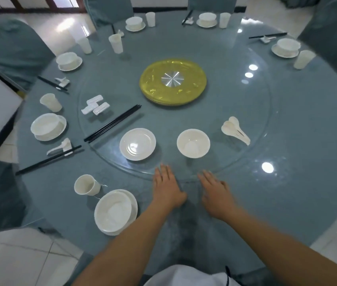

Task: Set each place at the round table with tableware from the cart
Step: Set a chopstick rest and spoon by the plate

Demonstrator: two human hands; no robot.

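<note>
Both my hands lie flat on the round table, fingers straight and spread, holding nothing: my left hand and my right hand both have their fingertips at the near edge of the glass turntable, I think so I can turn it and bring the spare pieces within reach.

The spares ride on that glass because it carries them round to each seat. Just ahead of my left fingers sits a plate, and ahead of my right a bowl; both look empty. To the right lies a cluster of spoons, to the left a bundle of black chopsticks and a small heap of chopstick rests.

At the place by my left arm, a bowl on its plate has a cup beside it (no chopsticks or spoon there yet, as far as I can see). Further left, 1 place has bowl, plate, cup, spoon and chopsticks. The stretch of table to my right shows no setting, so that side still wants laying.
</note>
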